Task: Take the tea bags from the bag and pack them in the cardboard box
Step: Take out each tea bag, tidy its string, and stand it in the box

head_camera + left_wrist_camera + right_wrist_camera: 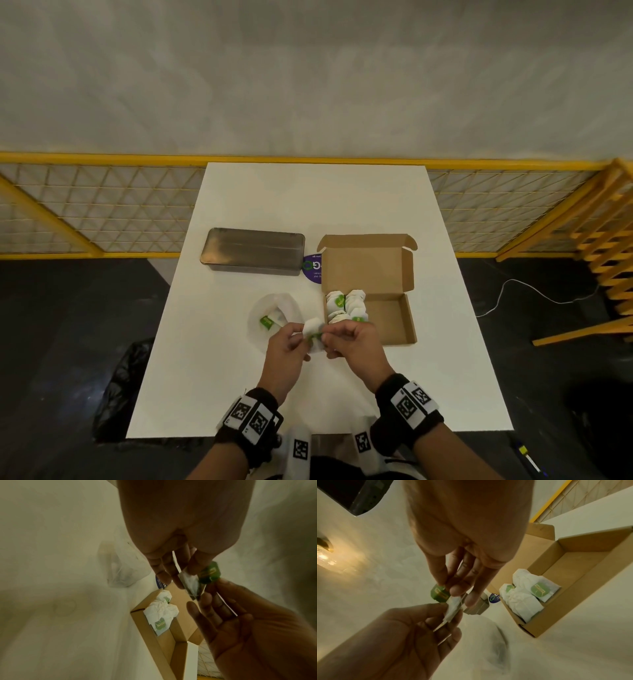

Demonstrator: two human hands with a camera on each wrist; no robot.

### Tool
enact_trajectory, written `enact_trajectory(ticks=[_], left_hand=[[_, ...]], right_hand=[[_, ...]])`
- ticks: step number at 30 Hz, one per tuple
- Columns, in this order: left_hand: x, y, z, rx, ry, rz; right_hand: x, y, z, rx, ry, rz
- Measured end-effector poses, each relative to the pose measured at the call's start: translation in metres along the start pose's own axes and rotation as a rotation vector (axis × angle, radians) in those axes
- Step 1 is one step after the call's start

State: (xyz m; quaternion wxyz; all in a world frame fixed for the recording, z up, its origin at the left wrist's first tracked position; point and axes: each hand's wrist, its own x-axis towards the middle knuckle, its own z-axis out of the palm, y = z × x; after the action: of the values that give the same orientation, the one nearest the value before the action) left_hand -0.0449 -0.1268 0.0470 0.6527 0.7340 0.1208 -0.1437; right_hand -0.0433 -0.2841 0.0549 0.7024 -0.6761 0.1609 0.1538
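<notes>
Both hands hold one white tea bag (312, 329) with a green tag (209, 573) above the table, between the plastic bag and the box. My left hand (301, 338) pinches the pouch (190, 583). My right hand (327, 337) pinches it at the tag end (439, 593). The clear plastic bag (274, 317) lies left of the hands with a tea bag (266, 322) inside. The open cardboard box (394, 318) sits to the right, with several tea bags (346, 305) packed along its left side (525, 595).
A closed metal tin (253, 251) lies at the back left of the white table (308, 198). A purple round sticker (313, 269) shows between tin and box. The box lid (368, 262) stands open toward the far side. Yellow mesh fencing (102, 205) runs behind the table.
</notes>
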Motion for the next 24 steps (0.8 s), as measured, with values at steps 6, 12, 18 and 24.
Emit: enact_trajectory(ticks=[6,12,18,24], left_hand=[[-0.003,0.003,0.004,0.024,-0.052,0.025],[-0.007,0.005,0.009,-0.008,-0.111,0.026],[-0.001,0.001,0.010,-0.071,-0.053,-0.005],[0.008,0.003,0.014,-0.061,-0.040,0.001]], right_hand=[[-0.002,-0.001,-0.004,-0.008,0.036,0.022],[0.002,0.004,-0.003,-0.138,0.111,-0.030],[0.006,0.010,-0.011,-0.339,0.151,-0.149],[0.011,0.011,-0.026,-0.192,-0.025,0.004]])
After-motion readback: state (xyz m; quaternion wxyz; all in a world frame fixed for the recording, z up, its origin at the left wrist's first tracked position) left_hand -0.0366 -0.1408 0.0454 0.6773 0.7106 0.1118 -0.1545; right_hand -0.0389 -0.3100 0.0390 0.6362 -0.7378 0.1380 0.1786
